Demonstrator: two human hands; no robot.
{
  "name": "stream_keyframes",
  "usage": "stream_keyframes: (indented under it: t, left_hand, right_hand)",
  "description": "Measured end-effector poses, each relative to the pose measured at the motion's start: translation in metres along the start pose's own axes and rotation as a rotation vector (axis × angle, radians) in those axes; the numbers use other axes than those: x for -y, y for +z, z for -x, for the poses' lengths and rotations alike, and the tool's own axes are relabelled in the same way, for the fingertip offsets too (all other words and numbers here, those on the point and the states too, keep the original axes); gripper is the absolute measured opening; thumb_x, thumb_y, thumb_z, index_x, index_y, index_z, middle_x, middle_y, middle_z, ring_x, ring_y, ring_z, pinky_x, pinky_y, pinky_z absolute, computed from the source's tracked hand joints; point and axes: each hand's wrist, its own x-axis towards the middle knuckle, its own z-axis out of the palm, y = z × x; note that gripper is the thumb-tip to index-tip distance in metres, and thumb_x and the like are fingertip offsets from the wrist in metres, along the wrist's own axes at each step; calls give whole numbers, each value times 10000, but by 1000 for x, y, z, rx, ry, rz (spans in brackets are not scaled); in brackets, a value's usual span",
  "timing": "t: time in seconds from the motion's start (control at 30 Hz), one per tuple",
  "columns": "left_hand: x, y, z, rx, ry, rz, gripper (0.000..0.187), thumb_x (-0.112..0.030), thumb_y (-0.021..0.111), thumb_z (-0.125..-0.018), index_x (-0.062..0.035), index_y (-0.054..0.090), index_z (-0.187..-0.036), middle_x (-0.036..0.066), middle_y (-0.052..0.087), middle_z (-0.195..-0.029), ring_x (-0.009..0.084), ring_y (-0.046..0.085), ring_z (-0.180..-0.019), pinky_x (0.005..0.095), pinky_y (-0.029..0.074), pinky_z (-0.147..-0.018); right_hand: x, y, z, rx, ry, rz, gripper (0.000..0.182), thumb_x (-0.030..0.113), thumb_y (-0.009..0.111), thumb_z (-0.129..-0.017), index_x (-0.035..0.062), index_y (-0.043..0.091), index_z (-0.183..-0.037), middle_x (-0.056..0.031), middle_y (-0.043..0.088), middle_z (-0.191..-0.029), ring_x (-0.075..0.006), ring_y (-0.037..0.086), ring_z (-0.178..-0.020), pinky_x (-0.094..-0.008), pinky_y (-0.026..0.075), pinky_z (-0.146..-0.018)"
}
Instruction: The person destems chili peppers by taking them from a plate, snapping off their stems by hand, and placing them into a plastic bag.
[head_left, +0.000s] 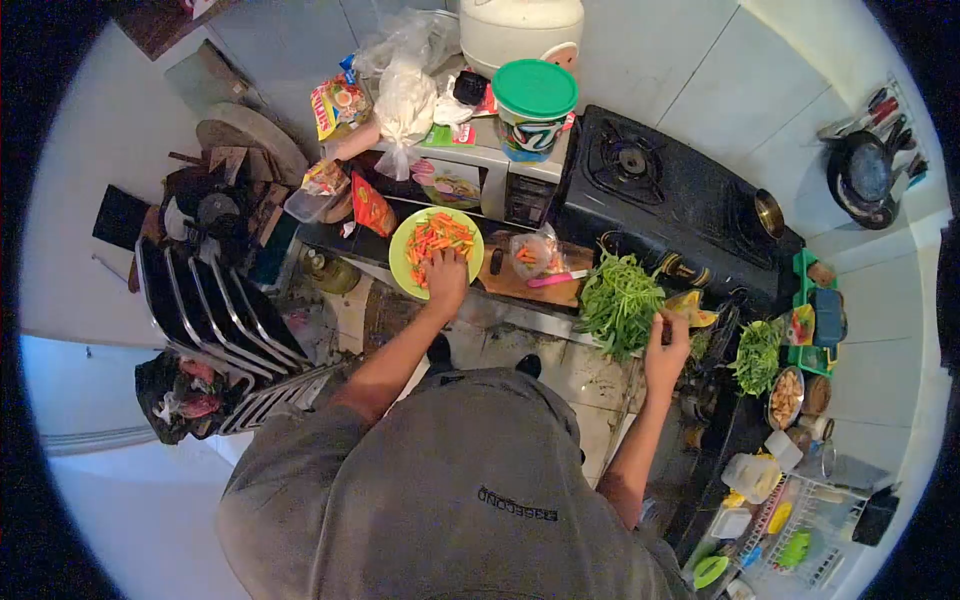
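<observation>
My left hand (pixel 446 282) reaches over a light green plate (pixel 396 262), its fingers spread down onto the cut carrot sticks (pixel 440 232). Right of the plate lies a wooden cutting board (pixel 505 284) with a pink-handled knife (pixel 558 279) and a clear plastic bag (pixel 537 252) of carrot pieces. My right hand (pixel 667 352) is curled at the right edge of a big bunch of leafy greens (pixel 622 305). A yellow packet (pixel 692 310) shows just behind its fingers. What the right fingers hold, I cannot tell.
Beyond the board stands a black gas stove (pixel 640 165). A green-lidded tub (pixel 535 105) and a red packet (pixel 372 207) are behind the plate. More greens (pixel 757 357), a bowl of light brown pieces (pixel 787 397) and a dish rack (pixel 800 530) line the right. Stacked chairs (pixel 215 310) stand left.
</observation>
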Motion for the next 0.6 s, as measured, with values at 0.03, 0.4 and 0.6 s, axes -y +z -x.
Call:
stream_keyframes:
  t: [0.03, 0.4, 0.6]
  left_hand:
    - [1, -1, 0, -12, 20, -12, 171, -152, 617, -784, -66, 690, -912, 97, 613, -1010, 302, 539, -1016, 517, 372, -824]
    - [9, -10, 3, 77, -346, 1018, 111, -114, 669, -832, -6, 670, -857, 83, 643, -776, 206, 611, -744, 345, 473, -691]
    - [10, -53, 8, 163, -573, 1614, 167, -169, 671, -926, -3, 681, -935, 14, 664, -856, 79, 579, -796, 254, 459, -713]
  right_hand:
    - [8, 2, 2, 16, 3, -1, 216, 168, 632, -953, -27, 647, -1045, -129, 671, -960, -205, 628, -870, -320, 489, -795]
    - [102, 89, 44, 180, -157, -177, 155, 133, 634, -908, 2, 680, -976, -143, 641, -872, -281, 616, -791, -373, 491, -734]
    - [137, 167, 59, 352, -112, -315, 180, 134, 635, -907, -14, 679, -1000, -133, 651, -856, -248, 623, -774, -324, 499, -746]
